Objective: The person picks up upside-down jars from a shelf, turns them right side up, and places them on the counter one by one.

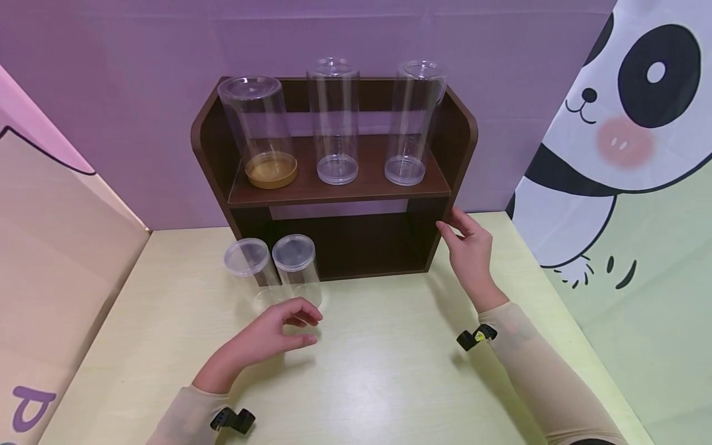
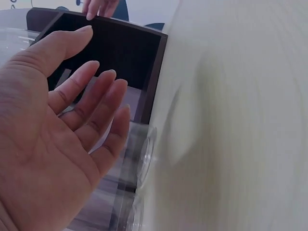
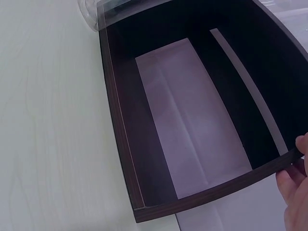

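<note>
A dark brown two-tier shelf [image 1: 361,247] stands at the back of the table. My right hand [image 1: 470,250] pinches the front edge of its right side panel, thumb at the front and fingers around the outer face. In the right wrist view, fingers [image 3: 288,185] show at that panel's edge. My left hand [image 1: 272,334] hovers over the table with fingers loosely bent and nothing in it. Just beyond it, two short clear jars with lids, a left jar [image 1: 247,259] and a right jar [image 1: 295,253], stand before the shelf's lower left.
On the upper tier stand three tall clear jars: a left one [image 1: 256,117] with a gold base, a middle one [image 1: 336,117] and a right one [image 1: 414,117]. Behind the shelf hangs a purple backdrop [image 1: 139,111]. The pale table [image 1: 378,371] spreads in front.
</note>
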Tool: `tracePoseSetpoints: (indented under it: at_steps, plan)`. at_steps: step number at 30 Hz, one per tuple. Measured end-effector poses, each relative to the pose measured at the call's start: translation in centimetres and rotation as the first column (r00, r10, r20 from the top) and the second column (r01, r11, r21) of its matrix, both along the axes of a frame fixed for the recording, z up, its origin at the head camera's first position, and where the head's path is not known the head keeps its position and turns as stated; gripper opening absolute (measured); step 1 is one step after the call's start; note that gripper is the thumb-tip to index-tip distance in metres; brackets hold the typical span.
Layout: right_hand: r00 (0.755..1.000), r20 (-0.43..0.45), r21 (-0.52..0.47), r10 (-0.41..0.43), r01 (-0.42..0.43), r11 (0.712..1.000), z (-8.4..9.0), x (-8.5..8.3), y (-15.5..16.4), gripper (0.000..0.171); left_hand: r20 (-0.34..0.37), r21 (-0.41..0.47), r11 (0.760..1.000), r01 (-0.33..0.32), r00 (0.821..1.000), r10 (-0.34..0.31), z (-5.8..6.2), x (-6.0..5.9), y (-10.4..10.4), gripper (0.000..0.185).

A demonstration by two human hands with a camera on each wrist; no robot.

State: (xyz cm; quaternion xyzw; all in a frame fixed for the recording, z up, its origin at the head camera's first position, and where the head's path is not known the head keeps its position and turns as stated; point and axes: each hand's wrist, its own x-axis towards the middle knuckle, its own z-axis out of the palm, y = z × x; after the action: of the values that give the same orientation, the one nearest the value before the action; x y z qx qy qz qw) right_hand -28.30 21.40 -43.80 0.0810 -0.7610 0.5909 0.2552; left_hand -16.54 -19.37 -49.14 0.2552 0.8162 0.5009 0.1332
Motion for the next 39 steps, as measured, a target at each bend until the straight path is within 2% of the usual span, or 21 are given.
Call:
tracePoseSetpoints:
  at_steps: [5,9,13,16,20,23,28,33,37,39]
  plan:
    - [1.0,-0.015,0.017,-0.022,0.022,1.0,0.0,0.1,-0.2,0.03,0.012,0.054,0.999,0.006,1.0,-0.006,0.9,0.1,0.5,0.032]
    - [0.999,-0.029,0.029,-0.035,0.036,0.999,0.0,0.1,-0.4,0.031,-0.02,0.11,0.994,0.019,1.0,-0.017,2.3,0.3,0.9,0.03]
    - [0.998,-0.041,0.031,-0.041,0.042,0.999,-0.1,0.2,-0.4,0.031,-0.066,0.19,0.982,0.018,0.998,-0.005,4.3,0.6,1.2,0.029]
    - [0.998,-0.042,0.031,-0.045,0.046,0.998,-0.1,0.2,-0.5,0.03,-0.102,0.242,0.97,-0.003,0.994,0.029,5.9,0.6,1.2,0.029]
    - [0.998,-0.04,0.038,-0.05,0.052,0.998,-0.1,0.2,-0.5,0.03,-0.156,0.282,0.957,-0.069,0.981,0.117,7.9,0.1,0.9,0.029]
    - [0.998,-0.044,0.041,-0.048,0.05,0.998,-0.2,0.2,-0.5,0.03,-0.196,0.31,0.941,-0.135,0.96,0.202,9.4,-0.6,0.5,0.033]
    - [0.997,-0.063,0.055,-0.036,0.039,0.998,-0.2,0.1,-0.4,0.03,-0.251,0.376,0.9,-0.223,0.91,0.33,11.5,-1.7,0.0,0.041]
    - [0.996,-0.078,0.067,-0.037,0.043,0.997,-0.4,-0.1,-0.2,0.03,-0.273,0.451,0.85,-0.272,0.865,0.421,13.4,-3.0,-0.2,0.043]
    - [0.996,-0.08,0.081,-0.044,0.05,0.995,-0.5,-0.2,-0.2,0.032,-0.278,0.493,0.814,-0.307,0.831,0.482,14.4,-4.1,-0.3,0.046]
    - [0.996,-0.081,0.087,-0.045,0.052,0.995,-0.6,-0.2,-0.2,0.032,-0.299,0.497,0.803,-0.329,0.803,0.515,14.8,-4.5,-0.2,0.049]
